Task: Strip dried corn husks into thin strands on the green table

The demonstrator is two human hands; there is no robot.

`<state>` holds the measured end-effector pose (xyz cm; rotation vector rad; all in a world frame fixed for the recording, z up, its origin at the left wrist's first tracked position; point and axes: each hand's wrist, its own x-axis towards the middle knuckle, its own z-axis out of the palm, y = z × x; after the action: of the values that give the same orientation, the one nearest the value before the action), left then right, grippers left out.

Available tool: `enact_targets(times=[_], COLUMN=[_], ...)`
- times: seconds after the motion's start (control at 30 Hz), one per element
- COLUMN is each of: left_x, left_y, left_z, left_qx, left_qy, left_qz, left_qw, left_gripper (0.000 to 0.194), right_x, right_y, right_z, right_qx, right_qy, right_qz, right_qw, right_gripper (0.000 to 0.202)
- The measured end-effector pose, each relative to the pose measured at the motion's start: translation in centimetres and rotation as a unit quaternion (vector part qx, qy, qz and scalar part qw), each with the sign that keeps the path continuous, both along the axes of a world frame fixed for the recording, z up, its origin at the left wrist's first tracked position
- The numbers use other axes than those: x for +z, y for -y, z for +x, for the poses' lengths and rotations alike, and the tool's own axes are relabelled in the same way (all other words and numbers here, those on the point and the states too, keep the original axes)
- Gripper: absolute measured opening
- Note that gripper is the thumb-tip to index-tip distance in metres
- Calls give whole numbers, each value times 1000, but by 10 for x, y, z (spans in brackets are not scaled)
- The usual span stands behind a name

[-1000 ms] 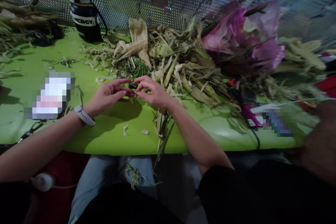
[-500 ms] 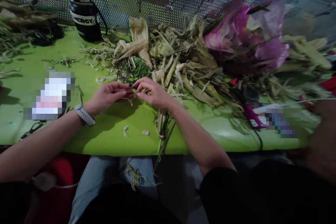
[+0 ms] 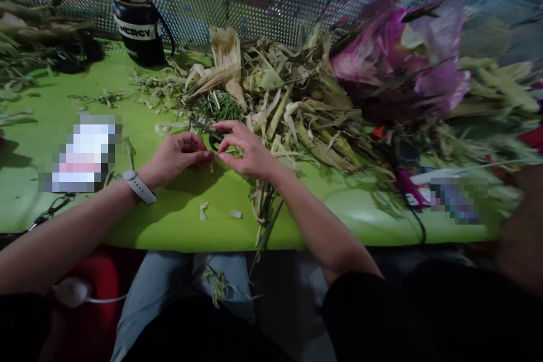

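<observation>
Fingertip to fingertip, my left hand [image 3: 178, 154] and my right hand [image 3: 246, 151] meet above the green table. Both are closed in a pinch on a small strip of dry corn husk [image 3: 212, 167], mostly hidden by the fingers. Just behind them lies a pair of scissors [image 3: 215, 139] with dark handles, partly covered by my right hand; I cannot tell whether that hand touches it. A heap of dry corn husks [image 3: 305, 119] spreads beyond and to the right, with thin green strips [image 3: 223, 107] at its near left. Two pale husk scraps [image 3: 204, 211] rest in front.
A dark bottle [image 3: 138, 34] stands at the back left, near a perforated metal screen [image 3: 199, 0]. A blurred phone [image 3: 82, 153] lies left. At right are a pink plastic bag [image 3: 377, 56], cables and another blurred phone [image 3: 456, 201]. Husk stems [image 3: 263, 209] overhang the table's front edge.
My hands have shifted slightly apart at the fingers, and my left hand sits a little lower. More of the scissors' handle now shows behind them.
</observation>
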<state>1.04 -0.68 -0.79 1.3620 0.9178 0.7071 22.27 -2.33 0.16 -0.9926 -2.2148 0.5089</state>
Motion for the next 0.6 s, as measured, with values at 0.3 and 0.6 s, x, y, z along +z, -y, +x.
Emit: enact_targets(times=[0.3, 0.6], left_x=[-1, -3], left_y=[-1, 3], left_z=[-2, 0], left_qx=[-73, -20], left_qy=[-78, -84], left_qz=[159, 166], left_qw=[981, 982], left_gripper=[25, 19], right_x=[-5, 1], right_y=[2, 8], right_z=[-6, -10], right_qx=[13, 27], right_qy=[9, -18], right_qz=[23, 20], right_qw=[1000, 999], right_gripper=[5, 10])
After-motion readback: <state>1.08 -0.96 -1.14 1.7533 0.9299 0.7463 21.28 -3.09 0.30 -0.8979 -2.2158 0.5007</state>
